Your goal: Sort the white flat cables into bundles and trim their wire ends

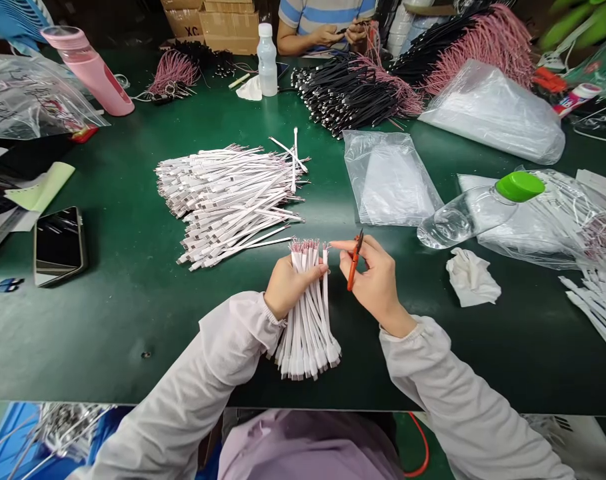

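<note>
My left hand (293, 283) is closed round a bundle of short white cables (305, 327). Pink and bare wire ends stick up above the thumb, while the flat connectors fan out below. One cable stands slightly apart at the bundle's right side. Orange-handled snips (355, 263) sit in my right hand (375, 277), blade pointing up. My right index finger stretches toward the wire ends of that separate cable; whether it touches them I cannot tell. Just beyond the left hand lies a large pile of similar white cables (227, 200).
Clear plastic bags (393, 180), a green-capped bottle (457, 217) and a crumpled tissue (473, 277) lie right on the green table (133, 320). A phone (59, 245) and pink bottle (95, 77) are left. Black cables (347, 93) lie at the back, near another person's hands (340, 33).
</note>
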### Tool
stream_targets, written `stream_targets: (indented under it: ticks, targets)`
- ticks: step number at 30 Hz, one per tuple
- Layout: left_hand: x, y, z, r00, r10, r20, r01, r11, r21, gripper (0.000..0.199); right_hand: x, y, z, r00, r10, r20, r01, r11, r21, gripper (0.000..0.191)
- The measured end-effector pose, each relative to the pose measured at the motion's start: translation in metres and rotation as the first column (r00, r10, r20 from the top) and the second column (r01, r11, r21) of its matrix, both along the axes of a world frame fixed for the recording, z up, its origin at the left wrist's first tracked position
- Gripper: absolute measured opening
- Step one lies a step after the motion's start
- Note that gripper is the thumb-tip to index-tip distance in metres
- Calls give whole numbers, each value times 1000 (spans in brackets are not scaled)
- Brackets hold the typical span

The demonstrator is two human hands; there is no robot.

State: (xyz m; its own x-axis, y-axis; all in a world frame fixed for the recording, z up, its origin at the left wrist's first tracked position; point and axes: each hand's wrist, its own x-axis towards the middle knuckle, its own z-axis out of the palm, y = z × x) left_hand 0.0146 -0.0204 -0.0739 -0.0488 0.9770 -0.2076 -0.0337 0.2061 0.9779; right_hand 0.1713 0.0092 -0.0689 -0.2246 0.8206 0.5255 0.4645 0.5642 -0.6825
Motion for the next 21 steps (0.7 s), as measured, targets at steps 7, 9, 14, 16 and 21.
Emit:
stream_targets:
  ticks: [7,9,14,16,21]
  targets:
    - [0,0,1,1000,11,0,-11,1000,6,19,-1,-3,-2,998,-16,60,14,999,36,28]
    - [-1,0,0,1000,12,1,-12,1000,7,19,-1,-3,-3,996,-18,91,10,996,88,32]
    - [-3,2,-1,1000,15,21,-15,1000,-25,19,-1,-6,-5,992,13,128,-34,986,161,35]
    - [-3,2,-1,1000,0,26,2,999,-43,21,-1,-6,-3,994,-20,103,5,991,137,30]
    - [-3,2,1,995,0,99,8,997,-80,24,-2,-4,-2,997,-67,44,68,997,-34,29]
